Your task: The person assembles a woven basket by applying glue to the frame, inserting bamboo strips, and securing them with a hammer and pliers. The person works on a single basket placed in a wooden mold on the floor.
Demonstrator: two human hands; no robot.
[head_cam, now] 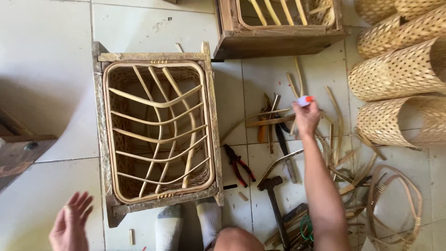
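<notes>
White-and-orange small bottle [304, 100] is being gripped by the right hand [306, 117]; the left hand [70, 224] is hovering spread wide, touching nothing, near the rattan frame [158, 130].

floor [46, 51]: pale square tiles
left of middle: wooden frame [158, 128] holding a rattan basket
beside it: red-handled pliers [238, 163], hammer [273, 195], a dark blade [284, 148] — perhaps a knife
right: rattan strips [337, 153], hoops [395, 204], woven cylinders [399, 69]
</notes>
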